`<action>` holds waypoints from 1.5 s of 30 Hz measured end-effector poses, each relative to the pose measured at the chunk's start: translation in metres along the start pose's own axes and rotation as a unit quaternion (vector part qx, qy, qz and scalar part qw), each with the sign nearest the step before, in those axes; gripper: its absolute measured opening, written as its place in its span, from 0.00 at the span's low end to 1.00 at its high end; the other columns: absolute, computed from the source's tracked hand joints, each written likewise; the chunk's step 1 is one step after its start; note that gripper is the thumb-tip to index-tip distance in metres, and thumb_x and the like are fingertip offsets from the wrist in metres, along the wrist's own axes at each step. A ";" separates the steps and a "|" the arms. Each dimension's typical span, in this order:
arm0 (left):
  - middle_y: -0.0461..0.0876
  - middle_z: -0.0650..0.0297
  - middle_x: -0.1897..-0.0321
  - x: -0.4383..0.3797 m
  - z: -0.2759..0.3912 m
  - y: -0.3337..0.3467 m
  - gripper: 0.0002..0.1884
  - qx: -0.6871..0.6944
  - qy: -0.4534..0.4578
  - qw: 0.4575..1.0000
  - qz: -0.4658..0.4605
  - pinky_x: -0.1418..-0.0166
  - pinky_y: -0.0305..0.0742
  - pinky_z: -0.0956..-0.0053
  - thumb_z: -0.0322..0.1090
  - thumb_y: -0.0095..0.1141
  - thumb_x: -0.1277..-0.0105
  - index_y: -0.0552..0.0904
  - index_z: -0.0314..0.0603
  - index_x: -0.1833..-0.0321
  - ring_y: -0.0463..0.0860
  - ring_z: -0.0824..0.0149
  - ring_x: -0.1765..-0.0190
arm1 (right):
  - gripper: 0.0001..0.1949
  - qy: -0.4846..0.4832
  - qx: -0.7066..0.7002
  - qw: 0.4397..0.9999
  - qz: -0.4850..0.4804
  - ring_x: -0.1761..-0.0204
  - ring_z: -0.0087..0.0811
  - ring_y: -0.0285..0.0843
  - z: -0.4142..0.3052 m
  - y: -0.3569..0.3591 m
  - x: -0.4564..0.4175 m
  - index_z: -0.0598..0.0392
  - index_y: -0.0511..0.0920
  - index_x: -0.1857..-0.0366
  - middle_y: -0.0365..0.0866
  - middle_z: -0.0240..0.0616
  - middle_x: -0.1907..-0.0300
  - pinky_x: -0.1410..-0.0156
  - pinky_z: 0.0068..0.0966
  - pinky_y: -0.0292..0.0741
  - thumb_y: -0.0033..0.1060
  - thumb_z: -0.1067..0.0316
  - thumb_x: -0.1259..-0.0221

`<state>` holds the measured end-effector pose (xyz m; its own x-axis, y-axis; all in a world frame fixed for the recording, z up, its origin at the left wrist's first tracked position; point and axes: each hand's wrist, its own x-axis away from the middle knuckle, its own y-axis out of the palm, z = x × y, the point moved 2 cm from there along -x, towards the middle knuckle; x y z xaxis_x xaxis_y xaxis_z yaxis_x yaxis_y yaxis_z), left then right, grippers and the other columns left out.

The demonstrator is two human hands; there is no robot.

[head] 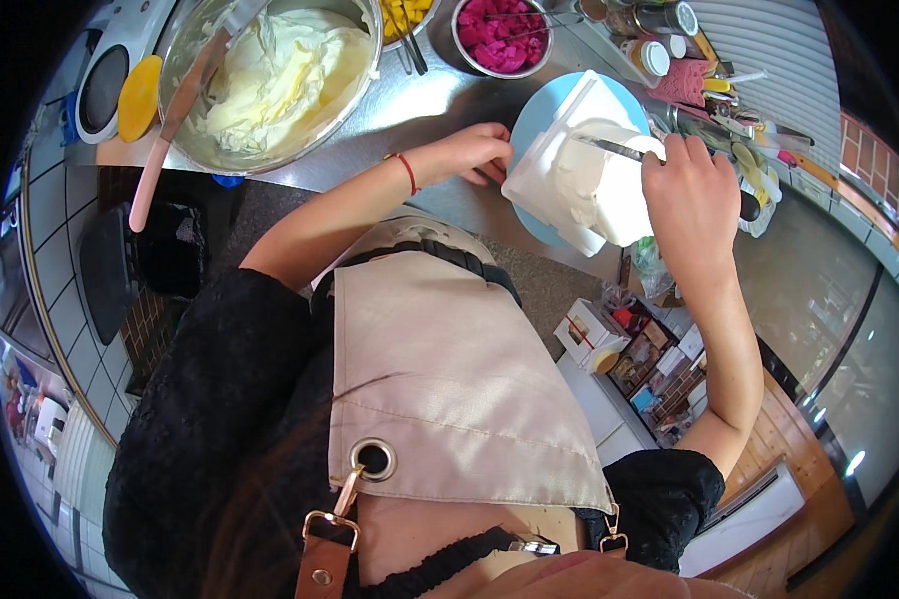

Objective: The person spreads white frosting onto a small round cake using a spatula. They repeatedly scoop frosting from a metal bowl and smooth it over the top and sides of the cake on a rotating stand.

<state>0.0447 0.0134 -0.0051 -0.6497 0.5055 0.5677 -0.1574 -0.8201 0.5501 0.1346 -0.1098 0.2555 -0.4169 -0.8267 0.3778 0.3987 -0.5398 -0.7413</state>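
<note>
My right hand (693, 198) grips the black handle (750, 206) of a metal palette knife. The knife's blade (607, 146) lies along the top of a cake covered in white cream (580, 176). Under the cake is a white square cake board (532, 176), set on a round light-blue turntable (536, 112). At the turntable's left rim is my left hand (487, 153), its fingers slightly bent and seeming to touch the edge. Strong light washes out the cake's right side, and my right hand partly covers it.
A large metal bowl of whipped cream (292, 82) stands left, a pink-handled spatula (187, 105) across its rim. Behind are bowls of yellow cubes (404, 15) and magenta cubes (498, 45). Jars (648, 56) and utensils (757, 135) crowd the right. The steel table's front edge (569, 262) runs before me.
</note>
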 end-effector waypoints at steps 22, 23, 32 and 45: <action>0.83 0.63 0.53 -0.005 0.006 -0.001 0.20 0.047 0.027 0.998 0.010 0.41 0.78 0.65 0.45 0.49 0.29 0.76 0.49 0.38 0.85 0.65 0.49 | 0.02 -0.009 -0.045 0.998 -0.046 0.64 0.32 0.81 -0.008 -0.008 0.010 0.49 0.82 0.80 0.77 0.33 0.73 0.64 0.29 0.76 0.66 0.71 0.56; 0.83 0.64 0.53 -0.003 0.011 -0.003 0.20 0.045 0.040 0.998 0.024 0.40 0.77 0.65 0.45 0.49 0.29 0.76 0.48 0.37 0.84 0.65 0.48 | 0.02 -0.011 -0.047 0.998 -0.045 0.64 0.32 0.80 -0.012 -0.008 0.013 0.49 0.81 0.80 0.76 0.33 0.73 0.65 0.29 0.75 0.65 0.71 0.55; 0.82 0.63 0.46 0.001 0.024 -0.011 0.27 0.070 0.067 0.993 0.071 0.39 0.77 0.63 0.40 0.50 0.31 0.71 0.45 0.29 0.82 0.67 0.45 | 0.01 0.029 -0.015 0.999 -0.021 0.62 0.31 0.79 0.001 -0.035 0.012 0.49 0.82 0.77 0.75 0.32 0.72 0.62 0.29 0.74 0.65 0.70 0.54; 0.83 0.64 0.49 0.003 0.018 -0.011 0.21 0.092 0.052 0.993 0.048 0.42 0.79 0.65 0.41 0.49 0.30 0.75 0.46 0.36 0.84 0.67 0.48 | 0.04 0.029 -0.027 0.996 -0.077 0.60 0.35 0.82 0.013 -0.055 0.000 0.50 0.86 0.74 0.79 0.35 0.69 0.59 0.33 0.76 0.62 0.71 0.51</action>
<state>0.0581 0.0286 0.0018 -0.7299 0.3895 0.5617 0.0417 -0.7949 0.6054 0.1230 -0.0818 0.3032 -0.5173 -0.7231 0.4578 0.2828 -0.6493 -0.7060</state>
